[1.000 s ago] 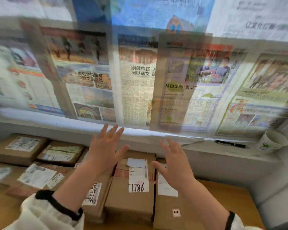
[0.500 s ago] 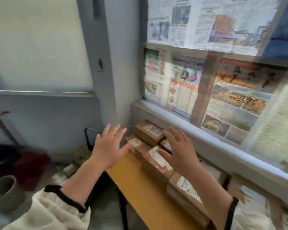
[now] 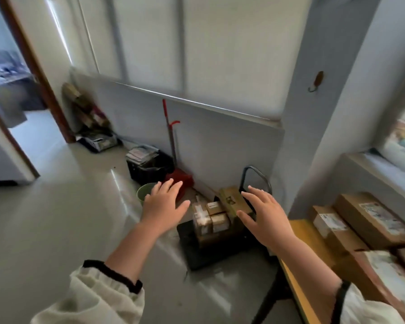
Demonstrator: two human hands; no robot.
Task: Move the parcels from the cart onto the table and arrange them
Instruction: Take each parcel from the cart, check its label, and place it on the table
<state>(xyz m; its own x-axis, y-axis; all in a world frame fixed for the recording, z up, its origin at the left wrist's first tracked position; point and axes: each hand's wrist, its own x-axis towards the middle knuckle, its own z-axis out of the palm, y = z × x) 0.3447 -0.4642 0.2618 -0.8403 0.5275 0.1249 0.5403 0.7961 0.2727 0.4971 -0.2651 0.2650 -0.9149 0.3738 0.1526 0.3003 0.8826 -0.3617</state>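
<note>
A black flat cart (image 3: 197, 253) with a curved metal handle (image 3: 255, 174) stands on the floor by the wall. On it lie several small brown parcels (image 3: 214, 218) with white labels, and a taller olive-brown box (image 3: 232, 199) behind them. My left hand (image 3: 164, 204) hovers above the cart's left side, fingers spread, holding nothing. My right hand (image 3: 264, 216) hovers over its right side, fingers also spread and empty. At the right, brown parcels (image 3: 369, 220) lie in rows on the yellow wooden table (image 3: 302, 232).
A green bucket (image 3: 144, 192), a red mop (image 3: 171, 146) and a black crate of papers (image 3: 147, 167) stand along the wall left of the cart. A doorway (image 3: 17, 101) opens at the far left. Grey floor (image 3: 68, 218) lies before the cart.
The view has swung left from the table and the newspaper-covered window to the cart on the floor. Both hands stay raised, spread and empty.
</note>
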